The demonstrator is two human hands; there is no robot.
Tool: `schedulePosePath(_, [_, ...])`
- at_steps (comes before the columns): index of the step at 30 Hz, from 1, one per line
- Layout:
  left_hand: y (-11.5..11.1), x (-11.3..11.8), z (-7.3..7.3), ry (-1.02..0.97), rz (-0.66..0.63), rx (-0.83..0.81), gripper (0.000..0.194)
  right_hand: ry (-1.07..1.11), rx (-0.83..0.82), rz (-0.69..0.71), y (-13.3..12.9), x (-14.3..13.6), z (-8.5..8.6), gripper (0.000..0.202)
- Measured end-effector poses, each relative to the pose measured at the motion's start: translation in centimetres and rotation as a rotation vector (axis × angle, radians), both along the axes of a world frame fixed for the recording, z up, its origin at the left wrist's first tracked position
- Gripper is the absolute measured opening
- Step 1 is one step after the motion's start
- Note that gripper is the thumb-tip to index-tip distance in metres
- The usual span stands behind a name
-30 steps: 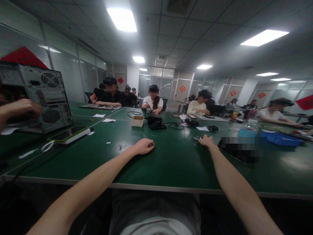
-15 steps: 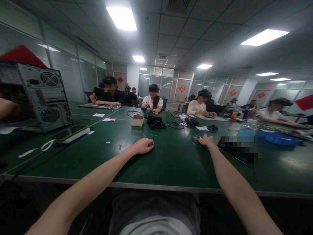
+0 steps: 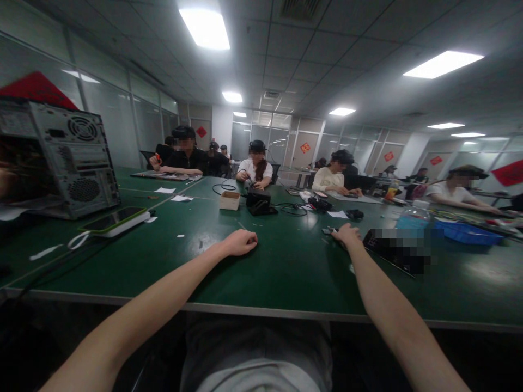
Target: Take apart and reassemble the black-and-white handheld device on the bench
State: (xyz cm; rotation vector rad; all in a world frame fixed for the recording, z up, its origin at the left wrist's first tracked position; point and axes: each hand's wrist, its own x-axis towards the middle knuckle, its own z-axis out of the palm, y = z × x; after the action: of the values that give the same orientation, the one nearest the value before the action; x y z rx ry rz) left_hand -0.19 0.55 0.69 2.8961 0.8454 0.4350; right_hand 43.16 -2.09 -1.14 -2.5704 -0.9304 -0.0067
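Observation:
My left hand (image 3: 240,242) rests on the green tabletop (image 3: 281,277) with its fingers curled in, and nothing shows in it. Farther right, my right hand (image 3: 346,234) is low over the table, its fingertips closed at the edge of a small flat grey piece (image 3: 328,231). Most of that piece is covered by the fingers, and its kind cannot be made out. Just right of this hand lies a dark flat object (image 3: 392,253), partly blurred out.
An opened computer case (image 3: 77,158) stands at left, near a phone (image 3: 112,220) on a white block. Ahead are a small cardboard box (image 3: 229,200), a black stand (image 3: 260,202) and cables. At right are a bottle (image 3: 413,216) and a blue tray (image 3: 468,233). Several people sit across the table.
Both my hands stay in nearly the same place. The view has shifted very slightly. At the far left, another person's hand inside the computer case has drawn back toward the picture's edge.

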Motion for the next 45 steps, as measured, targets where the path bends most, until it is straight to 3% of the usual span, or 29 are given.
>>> schedulePosePath(4, [-0.1, 0.0, 0.1, 0.003, 0.007, 0.005, 0.021, 0.0, 0.001, 0.005, -0.6, -0.2, 0.3, 0.06])
schedulePosePath(7, [-0.2, 0.0, 0.1, -0.005, 0.0, 0.005, 0.02, -0.035, 0.042, 0.008, -1.2, -0.7, 0.5, 0.053])
schedulePosePath(17, [-0.1, -0.1, 0.0, 0.003, -0.001, -0.009, 0.021, -0.032, 0.075, -0.021, -1.8, -1.0, 1.3, 0.051])
schedulePosePath(30, [0.3, 0.0, -0.1, 0.001, 0.0, -0.033, 0.022, 0.016, 0.068, -0.015, -1.6, 0.2, 0.8, 0.052])
schedulePosePath(45, [0.2, -0.1, -0.1, -0.003, -0.006, -0.054, 0.021, -0.079, 0.037, 0.013, -1.9, -0.7, 0.9, 0.047])
